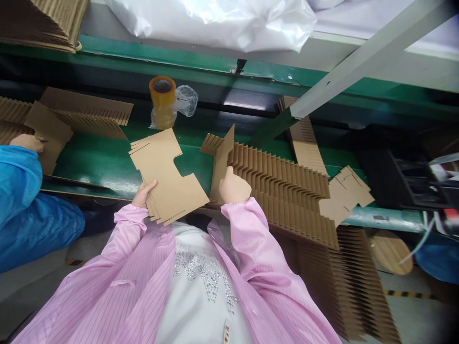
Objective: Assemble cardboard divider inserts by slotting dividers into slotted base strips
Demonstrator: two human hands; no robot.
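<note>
My left hand (pixel 143 194) is closed on the lower left edge of a small fanned stack of notched cardboard sheets (pixel 167 172), held out over the green bench. To its right, my right hand (pixel 234 185) is closed at an upright cardboard divider (pixel 221 165), the end piece of a long slotted row. Behind it runs the cardboard divider assembly (pixel 283 186), many thin pieces standing side by side. My right fingertips are partly hidden, with the thumb showing near the divider's edge.
A roll of yellow tape (pixel 163 102) stands at the back of the green bench (pixel 96 153). A co-worker's blue sleeve (pixel 21 181) is at far left, beside more dividers. Loose notched sheets (pixel 347 193) lie right, near a black bin (pixel 390 167). A slanted post (pixel 358 59) crosses the upper right.
</note>
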